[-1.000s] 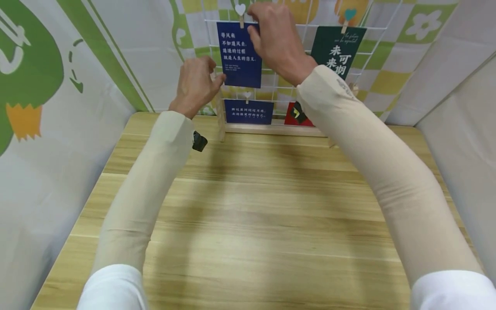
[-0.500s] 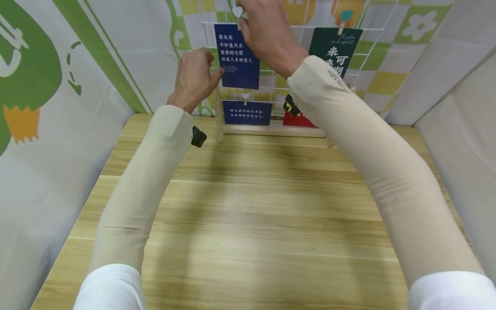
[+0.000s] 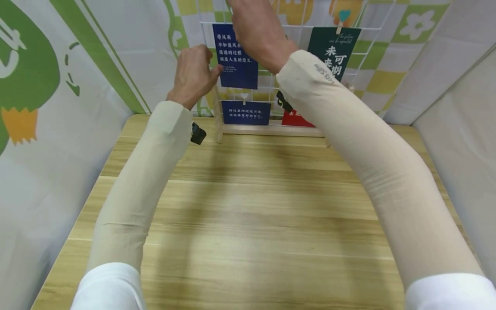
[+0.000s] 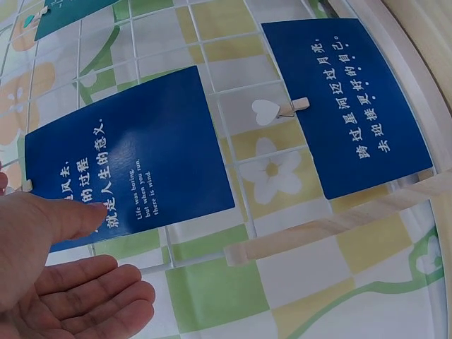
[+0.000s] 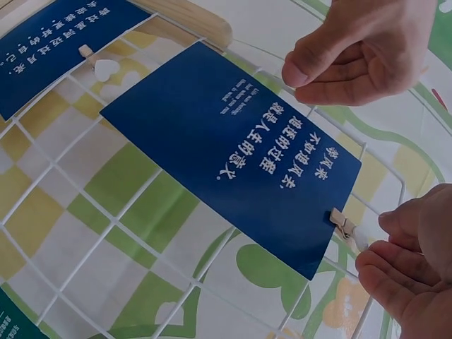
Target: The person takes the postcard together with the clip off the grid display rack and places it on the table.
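Observation:
A dark blue card (image 5: 240,155) with white writing hangs on a white wire grid, held at its top by a small wooden clip (image 5: 342,222) with a white heart. My right hand (image 3: 257,34) is at the top of this card and covers the clip in the head view. In the right wrist view, the thumb and fingertips of that hand stand on either side of the heart's end, a gap showing between them. Beside the card's left edge is my left hand (image 3: 193,75), thumb and fingers spread apart and holding nothing.
Below hangs a second blue card (image 3: 246,113) on a heart clip. A dark green card (image 3: 333,47) with a teal heart clip hangs at right, and a red card (image 3: 296,118) is partly behind the right sleeve. The grid has a wooden base (image 3: 271,129) on the wooden table (image 3: 248,206).
My right hand has moved left, from beside the white heart clip to over it. The left hand stays by the card's left edge. The head view has shifted slightly.

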`<action>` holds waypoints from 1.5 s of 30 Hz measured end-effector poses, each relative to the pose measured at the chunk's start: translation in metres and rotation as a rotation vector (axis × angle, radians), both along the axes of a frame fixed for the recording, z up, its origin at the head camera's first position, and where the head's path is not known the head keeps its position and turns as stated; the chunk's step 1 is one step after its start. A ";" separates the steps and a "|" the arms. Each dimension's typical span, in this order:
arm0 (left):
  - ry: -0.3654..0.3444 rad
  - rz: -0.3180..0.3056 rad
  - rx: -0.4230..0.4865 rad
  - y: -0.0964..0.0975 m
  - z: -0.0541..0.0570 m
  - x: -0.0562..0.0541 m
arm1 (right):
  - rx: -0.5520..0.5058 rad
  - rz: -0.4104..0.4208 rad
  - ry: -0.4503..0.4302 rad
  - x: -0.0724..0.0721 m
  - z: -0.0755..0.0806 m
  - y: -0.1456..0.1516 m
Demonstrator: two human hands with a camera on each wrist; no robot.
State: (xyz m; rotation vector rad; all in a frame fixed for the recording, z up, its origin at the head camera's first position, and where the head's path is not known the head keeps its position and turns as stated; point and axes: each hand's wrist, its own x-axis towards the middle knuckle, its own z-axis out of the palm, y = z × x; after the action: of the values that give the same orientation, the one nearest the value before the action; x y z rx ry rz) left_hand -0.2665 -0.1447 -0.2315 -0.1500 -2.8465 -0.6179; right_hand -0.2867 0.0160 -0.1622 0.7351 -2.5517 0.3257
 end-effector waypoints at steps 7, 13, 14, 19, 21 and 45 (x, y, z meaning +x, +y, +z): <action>0.018 -0.007 -0.028 0.002 0.000 -0.002 | 0.022 0.009 0.023 -0.002 -0.001 0.000; 0.068 -0.021 -0.059 0.002 0.000 -0.004 | 0.021 -0.001 -0.012 0.001 0.004 -0.002; 0.082 -0.026 -0.060 0.002 0.001 -0.005 | 0.019 -0.007 -0.022 0.001 0.005 -0.003; 0.108 -0.037 -0.050 0.002 0.002 -0.008 | 0.016 -0.025 -0.048 0.003 0.008 -0.006; 0.096 -0.037 -0.045 0.003 0.002 -0.009 | 0.031 -0.032 -0.049 0.003 0.008 -0.007; -0.021 0.003 -0.003 0.004 0.002 -0.014 | -0.075 -0.080 -0.161 0.000 0.011 -0.018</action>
State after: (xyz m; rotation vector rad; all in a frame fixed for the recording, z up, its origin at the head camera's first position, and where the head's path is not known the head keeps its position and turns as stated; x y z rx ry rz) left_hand -0.2810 -0.1410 -0.2293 -0.1408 -2.8673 -0.6178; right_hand -0.2866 -0.0018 -0.1513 0.5983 -2.6949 0.4691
